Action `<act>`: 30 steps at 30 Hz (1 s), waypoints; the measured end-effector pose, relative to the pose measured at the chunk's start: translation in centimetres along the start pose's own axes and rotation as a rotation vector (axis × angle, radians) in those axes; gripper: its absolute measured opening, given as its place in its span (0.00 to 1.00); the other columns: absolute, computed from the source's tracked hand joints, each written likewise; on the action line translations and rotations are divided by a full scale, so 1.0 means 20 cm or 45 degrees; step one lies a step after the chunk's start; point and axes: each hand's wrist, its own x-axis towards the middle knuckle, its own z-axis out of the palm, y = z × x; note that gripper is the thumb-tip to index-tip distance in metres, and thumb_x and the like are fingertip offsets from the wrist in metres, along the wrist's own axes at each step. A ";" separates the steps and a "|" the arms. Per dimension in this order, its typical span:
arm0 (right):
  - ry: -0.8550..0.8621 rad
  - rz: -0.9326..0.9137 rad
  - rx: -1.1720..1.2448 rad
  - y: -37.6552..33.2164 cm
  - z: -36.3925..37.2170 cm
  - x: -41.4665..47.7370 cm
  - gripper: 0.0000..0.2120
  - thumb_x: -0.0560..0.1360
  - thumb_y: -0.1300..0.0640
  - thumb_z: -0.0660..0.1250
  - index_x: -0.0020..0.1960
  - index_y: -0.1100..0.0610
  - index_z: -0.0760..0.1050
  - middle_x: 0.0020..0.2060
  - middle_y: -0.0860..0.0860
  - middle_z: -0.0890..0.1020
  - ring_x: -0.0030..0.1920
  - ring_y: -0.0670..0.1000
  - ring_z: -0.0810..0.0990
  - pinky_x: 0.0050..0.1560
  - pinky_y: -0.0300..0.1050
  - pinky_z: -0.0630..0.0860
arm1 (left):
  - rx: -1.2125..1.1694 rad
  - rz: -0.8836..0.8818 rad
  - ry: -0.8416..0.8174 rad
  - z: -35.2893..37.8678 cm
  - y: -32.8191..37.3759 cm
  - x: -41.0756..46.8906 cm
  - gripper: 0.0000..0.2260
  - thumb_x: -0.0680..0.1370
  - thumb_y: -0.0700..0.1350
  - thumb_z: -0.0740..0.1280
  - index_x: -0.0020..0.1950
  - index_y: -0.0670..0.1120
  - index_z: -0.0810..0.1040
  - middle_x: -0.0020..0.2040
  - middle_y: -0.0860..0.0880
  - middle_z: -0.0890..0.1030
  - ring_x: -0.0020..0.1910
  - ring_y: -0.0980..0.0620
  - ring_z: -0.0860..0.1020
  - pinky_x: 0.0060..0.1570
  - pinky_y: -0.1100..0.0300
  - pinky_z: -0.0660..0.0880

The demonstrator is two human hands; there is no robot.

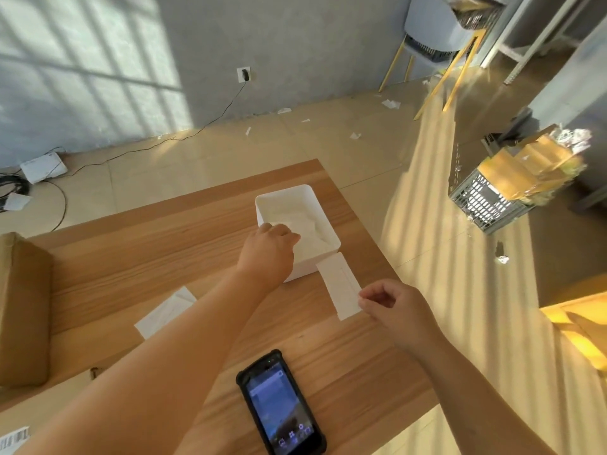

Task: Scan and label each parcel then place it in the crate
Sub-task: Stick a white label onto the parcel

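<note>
My left hand [269,247] reaches over the near rim of a white bin [323,213] that holds white paper scraps. Its fingertips dip inside and are hidden. My right hand [394,310] pinches the near corner of a white label sheet [338,284] lying on the wooden table [164,251] beside the bin. A black handheld scanner [281,402] lies screen-up near the table's front edge. A brown parcel [19,307] sits at the table's left edge. On the floor to the right stands a grey slatted crate [483,205] with yellow-brown parcels in it.
A white paper sheet [164,311] lies on the table under my left forearm. Barcode labels [13,438] show at the bottom left. A chair [437,37] with yellow legs stands at the back, and paper scraps and cables litter the floor.
</note>
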 end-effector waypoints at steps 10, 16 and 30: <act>-0.094 0.015 0.441 -0.08 0.14 -0.06 0.05 0.72 0.64 0.72 0.44 0.55 0.81 0.41 0.51 0.84 0.41 0.48 0.83 0.40 0.38 0.79 | -1.167 -0.646 -0.147 -0.19 0.17 -0.50 0.09 0.76 0.57 0.63 0.48 0.54 0.78 0.42 0.55 0.81 0.40 0.60 0.77 0.37 0.67 0.70; -0.280 -0.027 0.442 -0.17 0.33 -0.18 0.05 0.72 0.63 0.72 0.45 0.55 0.81 0.40 0.52 0.84 0.42 0.51 0.83 0.43 0.43 0.80 | -1.420 -0.819 -0.102 -0.20 0.15 -0.77 0.06 0.76 0.52 0.66 0.46 0.51 0.80 0.40 0.50 0.83 0.38 0.54 0.79 0.40 0.61 0.77; -0.393 -0.518 -0.195 -0.42 0.79 -0.59 0.11 0.72 0.47 0.72 0.53 0.41 0.75 0.50 0.37 0.77 0.48 0.37 0.76 0.48 0.34 0.73 | -1.004 -0.927 -0.018 -0.27 -0.20 -1.52 0.04 0.75 0.47 0.65 0.41 0.50 0.73 0.37 0.52 0.77 0.33 0.56 0.72 0.34 0.62 0.68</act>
